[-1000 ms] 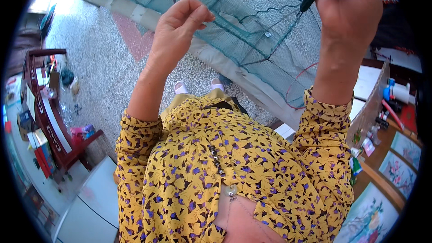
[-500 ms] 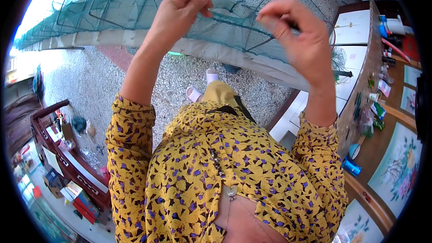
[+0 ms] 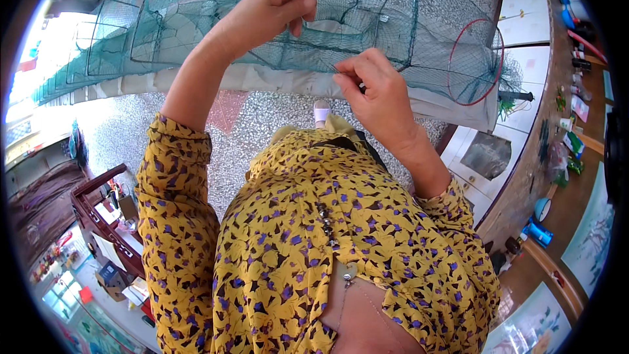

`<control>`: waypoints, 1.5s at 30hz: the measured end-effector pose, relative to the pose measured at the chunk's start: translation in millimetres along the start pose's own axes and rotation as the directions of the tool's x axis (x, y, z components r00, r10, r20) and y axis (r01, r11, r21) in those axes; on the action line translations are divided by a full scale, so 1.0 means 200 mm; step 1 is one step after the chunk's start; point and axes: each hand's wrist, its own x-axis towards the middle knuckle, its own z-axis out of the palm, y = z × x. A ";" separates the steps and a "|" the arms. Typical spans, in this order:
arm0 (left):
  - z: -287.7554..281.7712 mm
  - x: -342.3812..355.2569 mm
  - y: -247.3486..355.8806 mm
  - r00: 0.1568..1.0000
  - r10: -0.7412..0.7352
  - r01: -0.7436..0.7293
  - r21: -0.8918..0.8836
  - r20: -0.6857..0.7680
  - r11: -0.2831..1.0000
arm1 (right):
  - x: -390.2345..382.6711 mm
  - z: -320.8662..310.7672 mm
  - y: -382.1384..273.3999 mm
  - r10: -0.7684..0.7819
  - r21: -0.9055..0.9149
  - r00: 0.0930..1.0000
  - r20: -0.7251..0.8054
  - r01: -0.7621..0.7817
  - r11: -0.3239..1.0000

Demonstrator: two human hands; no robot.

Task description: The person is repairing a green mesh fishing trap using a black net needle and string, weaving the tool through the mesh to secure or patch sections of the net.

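A long green mesh net (image 3: 386, 33) with dark frames, like a collapsible fishing trap, stretches across in front of me. It lies over a pale cloth-covered support (image 3: 246, 80). My left hand (image 3: 278, 10) is over the net's near side, thumb and fingers curled together; whatever they pinch is hidden. Lower and to the right, my right hand (image 3: 380, 88) is closed in a pinch at the net's near edge. Something thin seems to stick out from its fingertips, too fine to name. A red hoop (image 3: 502, 52) rings the net's right end.
On the right runs a long wooden board (image 3: 534, 124) beside white tiles, with a blue torch-like object (image 3: 538, 231) and small packets beyond it. A dark red wooden piece of furniture (image 3: 105, 206) stands at lower left. My slipper (image 3: 321, 113) shows on the speckled floor.
My right hand has moved left and down, nearer my left hand, its fingers drawn together. The view has shifted, bringing the whole red hoop into sight.
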 end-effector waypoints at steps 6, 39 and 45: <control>0.11 0.01 -0.09 0.980 -0.091 0.103 -0.062 0.175 0.993 | -0.12 0.06 0.05 0.038 -0.034 0.989 -0.141 -0.043 0.998; 0.74 0.20 -0.09 0.916 0.127 -0.008 -0.302 0.380 0.953 | -0.09 -0.20 -0.05 -0.227 -0.252 0.914 -0.337 0.144 0.957; 0.77 0.21 -0.11 0.766 0.212 0.055 -0.390 0.607 0.919 | -0.24 -0.30 -0.03 0.121 -0.339 0.865 -0.486 -0.315 0.886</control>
